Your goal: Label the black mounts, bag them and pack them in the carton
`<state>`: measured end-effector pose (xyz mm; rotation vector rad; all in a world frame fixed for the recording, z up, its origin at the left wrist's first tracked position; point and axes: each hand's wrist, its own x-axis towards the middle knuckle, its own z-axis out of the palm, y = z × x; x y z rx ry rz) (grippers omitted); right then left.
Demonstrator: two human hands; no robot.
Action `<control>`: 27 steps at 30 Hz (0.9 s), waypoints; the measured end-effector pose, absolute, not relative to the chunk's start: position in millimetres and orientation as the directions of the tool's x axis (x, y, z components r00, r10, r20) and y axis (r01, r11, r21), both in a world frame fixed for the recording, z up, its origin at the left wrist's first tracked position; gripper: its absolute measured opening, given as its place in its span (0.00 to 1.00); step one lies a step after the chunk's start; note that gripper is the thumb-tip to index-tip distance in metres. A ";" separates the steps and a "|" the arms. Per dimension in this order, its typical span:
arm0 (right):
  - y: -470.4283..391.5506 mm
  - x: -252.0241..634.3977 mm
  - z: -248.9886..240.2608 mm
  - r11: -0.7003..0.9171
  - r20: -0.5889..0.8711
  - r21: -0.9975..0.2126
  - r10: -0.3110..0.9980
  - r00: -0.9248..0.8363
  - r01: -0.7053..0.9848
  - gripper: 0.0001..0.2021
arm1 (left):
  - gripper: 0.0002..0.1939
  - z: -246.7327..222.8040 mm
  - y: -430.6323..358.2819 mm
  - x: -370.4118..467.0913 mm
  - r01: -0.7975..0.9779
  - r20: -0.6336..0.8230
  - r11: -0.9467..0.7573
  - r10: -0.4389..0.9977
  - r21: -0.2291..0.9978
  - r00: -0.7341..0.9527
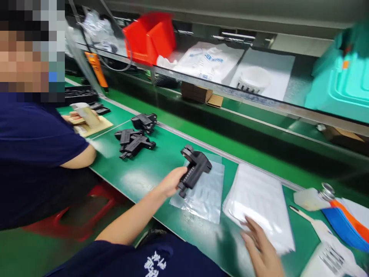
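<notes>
Black plastic part (195, 167) in left hand (172, 181).

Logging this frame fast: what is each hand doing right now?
Left hand: closed on the black plastic part, over a clear bag.
Right hand: open, fingers resting on the stack of white bags, holding nothing.

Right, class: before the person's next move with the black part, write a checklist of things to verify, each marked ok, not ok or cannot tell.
1. Left hand grips the black part: ok.
2. Black part is over the clear bag: ok.
3. Clear bag's mouth is open: cannot tell.
4. Right hand touches the bag stack: ok.
5. Spare black parts lie apart from the clear bag: ok.
</notes>
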<state>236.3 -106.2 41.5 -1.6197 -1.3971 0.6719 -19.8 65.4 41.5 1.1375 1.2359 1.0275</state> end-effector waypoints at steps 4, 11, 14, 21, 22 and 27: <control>-84.9 194.4 23.8 -0.090 -0.064 -0.983 0.984 0.163 0.157 0.35 | 0.30 27.5 7.9 49.9 -0.068 -0.124 0.164 0.909 0.984 0.399; -94.1 216.6 25.7 -0.107 0.091 -0.808 0.949 0.302 0.579 0.27 | 0.45 32.0 25.0 37.1 -0.121 -0.125 0.340 0.618 0.932 0.776; -106.3 227.2 41.9 -0.005 0.262 -0.391 0.958 0.117 0.920 0.30 | 0.45 43.0 42.3 36.1 0.000 -0.171 0.323 0.500 0.946 0.849; -115.0 243.3 63.1 0.172 0.415 -0.449 0.909 0.034 0.877 0.27 | 0.30 34.0 16.9 49.7 0.075 -0.097 0.063 0.759 0.995 0.644; -116.5 247.8 60.0 0.087 0.384 -0.599 0.904 0.190 0.796 0.27 | 0.29 30.1 13.2 47.7 0.055 -0.067 0.043 0.797 0.998 0.600; -112.7 249.8 28.5 -0.268 -0.278 -0.960 0.898 0.342 -0.078 0.28 | 0.35 24.7 8.9 32.5 0.039 0.086 -0.130 0.827 0.991 0.556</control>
